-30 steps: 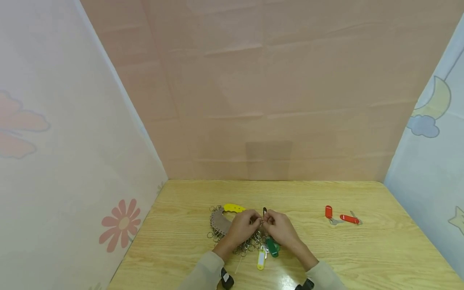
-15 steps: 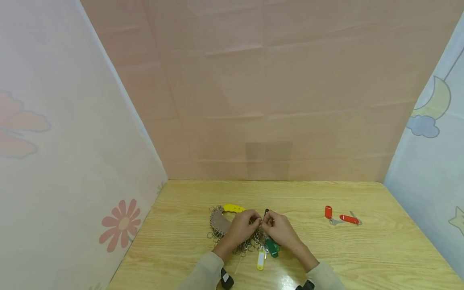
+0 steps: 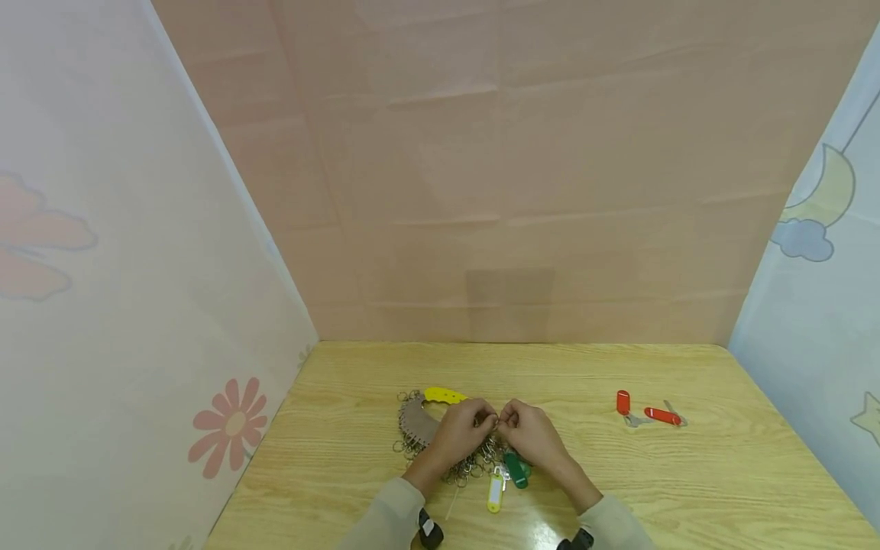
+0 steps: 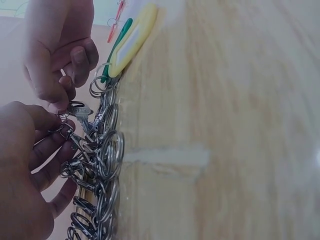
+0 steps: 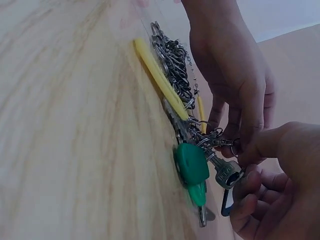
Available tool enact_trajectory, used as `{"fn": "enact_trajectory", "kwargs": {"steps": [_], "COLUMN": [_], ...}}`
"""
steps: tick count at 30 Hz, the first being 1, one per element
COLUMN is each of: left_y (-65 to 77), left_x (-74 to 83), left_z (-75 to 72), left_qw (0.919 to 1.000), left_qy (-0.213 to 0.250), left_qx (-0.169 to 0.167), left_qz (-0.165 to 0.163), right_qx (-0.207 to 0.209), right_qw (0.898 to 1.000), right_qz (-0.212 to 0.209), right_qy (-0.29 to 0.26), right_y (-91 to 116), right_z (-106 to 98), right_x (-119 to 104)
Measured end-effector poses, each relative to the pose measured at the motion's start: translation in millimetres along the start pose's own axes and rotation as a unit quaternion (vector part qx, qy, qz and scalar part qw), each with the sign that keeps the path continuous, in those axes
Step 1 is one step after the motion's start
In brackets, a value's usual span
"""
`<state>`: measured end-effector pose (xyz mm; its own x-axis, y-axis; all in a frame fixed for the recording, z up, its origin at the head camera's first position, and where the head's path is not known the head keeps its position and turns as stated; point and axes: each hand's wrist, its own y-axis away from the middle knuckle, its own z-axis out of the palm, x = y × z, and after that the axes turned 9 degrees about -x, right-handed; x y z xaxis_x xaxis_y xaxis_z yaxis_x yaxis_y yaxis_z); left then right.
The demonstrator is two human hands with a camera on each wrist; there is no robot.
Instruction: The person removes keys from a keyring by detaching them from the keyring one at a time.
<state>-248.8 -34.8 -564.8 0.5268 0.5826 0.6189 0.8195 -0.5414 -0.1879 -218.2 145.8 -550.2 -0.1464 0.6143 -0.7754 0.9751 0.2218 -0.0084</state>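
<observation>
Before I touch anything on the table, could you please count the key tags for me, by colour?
Red tags: 2
Green tags: 2, overlapping
Yellow tag: 1
Black tag: 1, partly hidden at the right hand
Total in view: 6

Tabletop [image 3: 742, 481]: pale yellow, wood-grained, spread across the bottom of the head view.
Curved grey plate [image 3: 415, 420] with yellow grip [image 3: 443, 394]: laid lower centre, fringed with metal rings [image 4: 105, 165].
Yellow oblong plastic key tag [image 3: 495, 493]: laid bottom centre.
Green plastic key tag [image 3: 516, 470]: set just right of the yellow.
Two red oblong plastic key tags [image 3: 622, 402] [image 3: 663, 415], metal keys [image 3: 639, 421] attached: placed lower right.
</observation>
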Motion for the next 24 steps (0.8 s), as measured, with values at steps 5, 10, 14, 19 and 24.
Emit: {"fn": "enact_trajectory", "kwargs": {"steps": [5, 10, 14, 19, 24], "left_y": [0.8, 1.2, 0.7, 1.2, 2.4], "left_x": [-0.7, 0.2, 0.9, 0.9, 0.2], "left_z": [-0.7, -1.7, -2.0, -3.0, -3.0], "left_qw": [1.0, 1.0, 1.0, 0.9999, 0.9997], "left_qy": [0.0, 0.002, 0.003, -0.001, -0.004], "left_qx": [0.002, -0.003, -0.001, 0.01, 0.015], "left_qz": [0.004, 0.0, 0.001, 0.011, 0.02], "right_qx": [0.002, 0.01, 0.009, 0.008, 0.007], "right_qw": [1.0, 1.0, 1.0, 1.0, 1.0], "right_qz": [-0.001, -0.001, 0.0, -0.009, -0.017], "right_qy": [0.005, 0.008, 0.004, -0.002, -0.004], "right_y": [0.6, 0.4, -0.5, -0.2, -0.3], "right_z": [0.5, 1.1, 1.3, 0.5, 0.7], "right_x": [-1.2, -1.7, -1.5, -2.7, -2.3]}}
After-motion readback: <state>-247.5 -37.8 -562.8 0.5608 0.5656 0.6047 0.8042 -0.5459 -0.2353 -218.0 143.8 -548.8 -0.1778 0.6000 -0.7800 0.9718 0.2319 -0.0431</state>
